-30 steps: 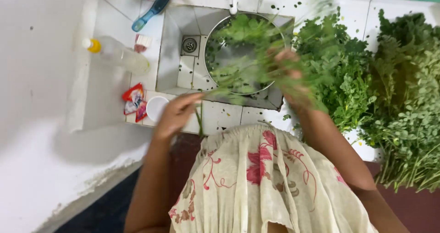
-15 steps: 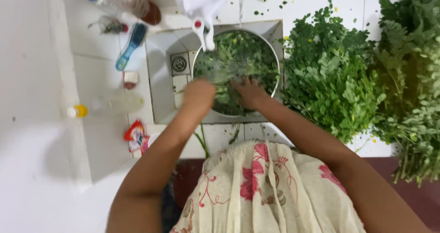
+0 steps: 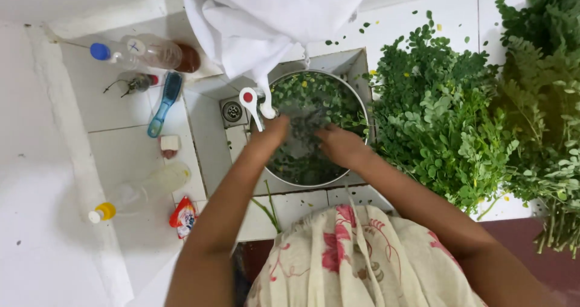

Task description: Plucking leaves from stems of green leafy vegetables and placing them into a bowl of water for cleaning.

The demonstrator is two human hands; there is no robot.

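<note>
Both hands (image 3: 305,139) in leaf-filled bowl (image 3: 360,105)

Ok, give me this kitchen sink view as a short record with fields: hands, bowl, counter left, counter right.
left hand: left hand at the bowl's left edge, in the wet leaves; grip not readable
right hand: right hand over the bowl's middle, on the leaves; grip not readable
bowl: round metal bowl in the sink, holding small green leaves in water
tap: white tap handle by the bowl's left rim
counter left: blue brush, clear bottle
counter right: leafy branches piled beside the sink
</note>
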